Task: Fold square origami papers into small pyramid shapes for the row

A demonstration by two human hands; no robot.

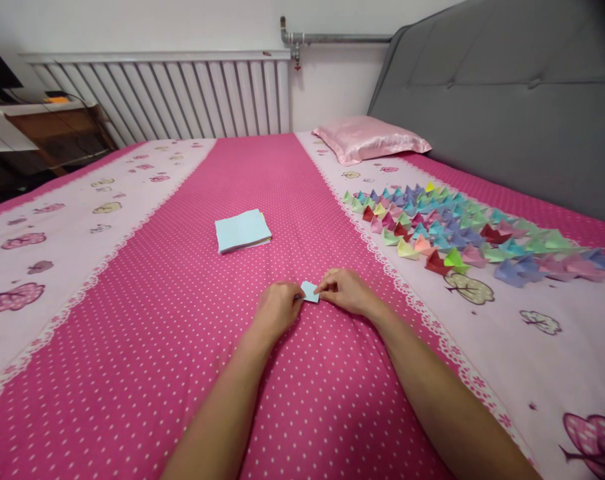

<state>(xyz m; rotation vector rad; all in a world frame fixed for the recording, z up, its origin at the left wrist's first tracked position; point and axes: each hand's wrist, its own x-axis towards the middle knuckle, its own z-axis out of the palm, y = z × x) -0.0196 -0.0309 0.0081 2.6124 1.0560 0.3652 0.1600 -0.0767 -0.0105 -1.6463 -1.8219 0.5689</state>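
A small folded piece of light blue paper (310,292) is held between my two hands, just above or on the pink dotted bedspread. My left hand (279,307) pinches its left edge, with the fingers curled and the thumb side toward the paper. On the other side, my right hand (346,291) grips the right edge between thumb and fingertips. Beyond my hands, a little to the left, lies a stack of paper sheets (243,230) with light blue on top. Several rows of folded paper boats (447,227) in many colours stand to the right.
A pink satin pillow (369,138) lies at the far right of the bed, against a grey padded headboard (507,87). A white radiator (172,97) runs along the far wall, beside a pipe (342,39). At the far left stands a wooden desk (52,133).
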